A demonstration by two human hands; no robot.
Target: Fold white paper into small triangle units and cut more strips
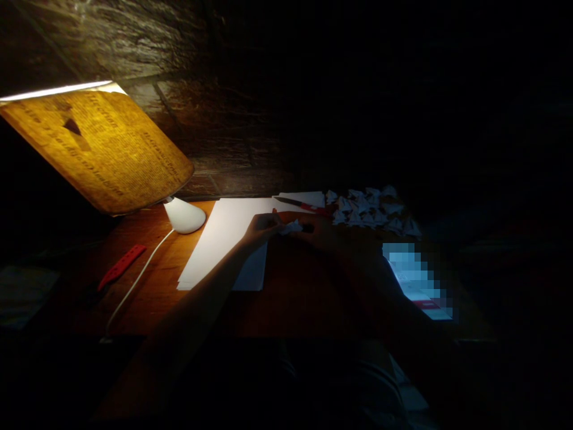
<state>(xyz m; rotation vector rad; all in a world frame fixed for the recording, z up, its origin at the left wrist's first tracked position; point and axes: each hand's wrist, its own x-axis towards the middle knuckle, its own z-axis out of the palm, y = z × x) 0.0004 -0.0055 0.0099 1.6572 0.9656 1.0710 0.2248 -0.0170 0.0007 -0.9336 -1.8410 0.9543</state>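
Between my two hands, above the wooden table (295, 298), is a small folded piece of white paper (292, 227). My left hand (263, 227) pinches it from the left, with the fingers closed. From the right, my right hand (316, 232) has its fingers curled round the other side, though shadow hides much of that hand. White paper sheets (219, 239) lie under and left of my left forearm. Just behind my hands rests a knife (289, 202) with a dark blade and a red handle, partly on another white sheet (308, 197).
Several small folded paper pieces (367, 209) are grouped at the back right. A lit screen (416, 280), partly pixelated, glows beside my right forearm. At the left stand a lamp (185, 216) with a printed shade, its white cord (134, 286) and a red power strip (123, 266). A wall rises behind.
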